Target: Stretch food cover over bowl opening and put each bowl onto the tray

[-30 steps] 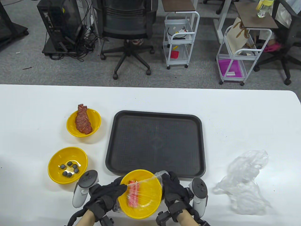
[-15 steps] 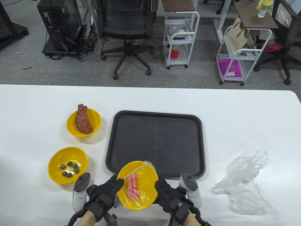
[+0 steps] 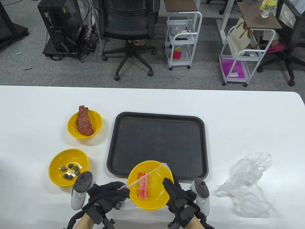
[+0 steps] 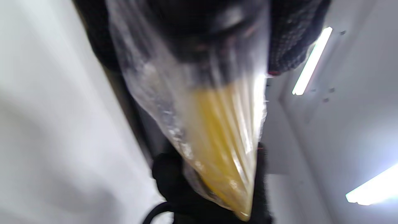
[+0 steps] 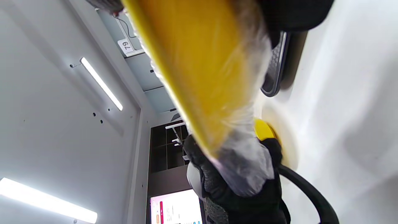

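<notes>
Bowl in hand: I have the yellow bowl (image 3: pixel 150 184) with the red-and-white striped food sticks (image 3: pixel 144 184) at the near table edge, its far rim overlapping the near edge of the black tray (image 3: pixel 158 124); whether it is lifted or resting I cannot tell.
Food cover: the clear film (image 3: pixel 156 177) spans only part of the opening, its free edge running diagonally from the far-right rim to my left hand; the far-left part of the opening is bare.
Left hand: my left hand (image 3: pixel 108 194) has its fingers curled, pinching the bunched film just beside the bowl's left rim.
Right hand: my right hand (image 3: pixel 177 194) grips the bowl's right side, fingers curled round the rim; the right wrist view shows film gathered under there.
Step judged: stretching, not yet seated.
Method advised: I should hold the right side fixed, pull the pinched edge outward and over the far-left rim, then tuck it under.
Risk: film slipping off the right rim; bowl tipping.
Other bowls: meat bowl (image 3: pixel 84 124) and the bowl of dark balls (image 3: pixel 68 167) sit uncovered, left of the tray.
Spare covers: a crumpled pile of film (image 3: pixel 247 184) lies right of the tray.
</notes>
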`<act>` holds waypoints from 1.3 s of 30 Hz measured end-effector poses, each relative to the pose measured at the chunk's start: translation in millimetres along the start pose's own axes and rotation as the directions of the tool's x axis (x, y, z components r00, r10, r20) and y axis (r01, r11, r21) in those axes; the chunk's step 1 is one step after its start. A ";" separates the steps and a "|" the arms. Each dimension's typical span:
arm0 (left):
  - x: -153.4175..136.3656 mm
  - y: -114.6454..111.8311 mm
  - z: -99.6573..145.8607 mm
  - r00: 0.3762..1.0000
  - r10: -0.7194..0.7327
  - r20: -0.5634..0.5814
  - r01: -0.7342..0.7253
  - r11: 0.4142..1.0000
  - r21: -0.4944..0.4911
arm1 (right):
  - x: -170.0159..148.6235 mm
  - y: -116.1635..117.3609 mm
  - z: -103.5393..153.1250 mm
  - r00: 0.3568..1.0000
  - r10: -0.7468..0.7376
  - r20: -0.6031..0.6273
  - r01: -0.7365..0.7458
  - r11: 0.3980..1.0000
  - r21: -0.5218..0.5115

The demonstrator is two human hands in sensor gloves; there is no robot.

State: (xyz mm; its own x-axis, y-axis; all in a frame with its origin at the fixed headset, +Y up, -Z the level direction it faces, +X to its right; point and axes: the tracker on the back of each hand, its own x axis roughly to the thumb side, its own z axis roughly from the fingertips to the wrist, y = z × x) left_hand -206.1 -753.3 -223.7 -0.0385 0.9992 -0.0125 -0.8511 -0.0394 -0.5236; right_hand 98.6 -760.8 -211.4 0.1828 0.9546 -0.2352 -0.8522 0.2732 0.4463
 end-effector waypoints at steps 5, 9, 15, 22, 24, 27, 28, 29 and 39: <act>5.4 0.9 6.4 0.996 -0.040 0.084 0.027 0.989 0.147 | 3.0 0.6 -0.4 0.999 0.046 0.003 -0.046 0.998 0.033; 3.1 -3.6 8.6 0.994 -0.005 0.110 -0.017 0.980 0.201 | -0.3 8.8 -4.6 0.992 0.122 -0.029 -0.115 0.980 0.161; -17.0 -10.4 3.2 0.937 0.329 0.115 -0.341 0.935 0.099 | -9.6 24.1 -12.6 0.984 0.162 -0.073 -0.131 0.939 0.317; -38.0 -18.8 1.4 0.852 0.524 -0.010 -0.522 0.850 0.075 | -17.0 24.3 -18.4 0.995 0.052 -0.086 -0.016 0.928 0.373; -47.3 -24.1 -0.6 0.778 0.628 -0.027 -0.627 0.778 0.032 | -17.4 26.0 -18.0 0.998 0.016 -0.067 0.009 0.937 0.350; -55.0 -28.6 -2.2 0.740 0.666 -0.090 -0.664 0.746 0.059 | -18.3 28.8 -19.0 0.998 0.018 -0.063 0.008 0.922 0.387; -55.7 -28.9 -1.5 0.747 0.650 -0.139 -0.646 0.759 0.077 | -19.3 28.9 -18.8 0.998 0.008 -0.066 0.019 0.920 0.392; -54.7 -27.4 -1.2 0.756 0.633 -0.169 -0.630 0.773 0.075 | -19.6 28.5 -18.4 0.998 0.001 -0.070 0.026 0.922 0.386; -40.6 -14.4 -1.9 0.900 0.207 -0.385 -0.249 0.966 -0.062 | -17.6 19.3 -11.3 0.997 -0.042 -0.058 0.056 0.968 0.246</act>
State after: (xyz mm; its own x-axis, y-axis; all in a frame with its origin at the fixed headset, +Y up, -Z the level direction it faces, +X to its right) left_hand -191.2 -793.2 -217.3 -0.0094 0.8943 -0.4474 -0.7802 -0.2864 -0.5561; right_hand 73.4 -773.7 -208.4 0.1898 0.9336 -0.3040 -0.6935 0.3467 0.6315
